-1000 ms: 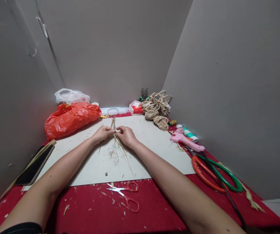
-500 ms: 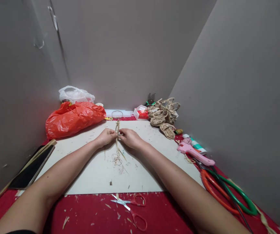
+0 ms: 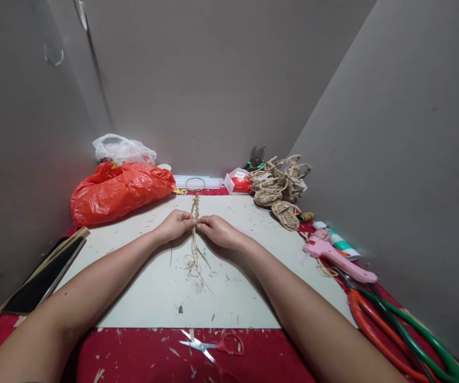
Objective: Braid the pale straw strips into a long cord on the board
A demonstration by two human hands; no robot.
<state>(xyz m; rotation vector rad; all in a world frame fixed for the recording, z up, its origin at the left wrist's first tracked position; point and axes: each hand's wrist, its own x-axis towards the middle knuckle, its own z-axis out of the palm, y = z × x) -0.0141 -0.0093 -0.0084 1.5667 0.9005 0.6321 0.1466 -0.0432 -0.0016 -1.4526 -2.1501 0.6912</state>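
Observation:
My left hand (image 3: 174, 224) and my right hand (image 3: 218, 230) meet over the middle of a white board (image 3: 153, 287). Both pinch a thin plaited straw braid (image 3: 195, 204) between fingertips. The plaited end points away from me. Loose strands (image 3: 194, 258) trail from the hands toward me onto the board, beside a small wire loop. Both hands are closed on the braid.
Red-handled scissors (image 3: 217, 346) lie on the red cloth near me. An orange plastic bag (image 3: 119, 189) sits back left, woven straw pieces (image 3: 279, 183) back right. A pink glue gun (image 3: 339, 258), orange and green hoops (image 3: 392, 335) lie right; a dark phone (image 3: 40, 279) left.
The view has shifted, so everything sits a little lower and further right. My hands stay pinched on the braid, and the loose strands have been drawn shorter.

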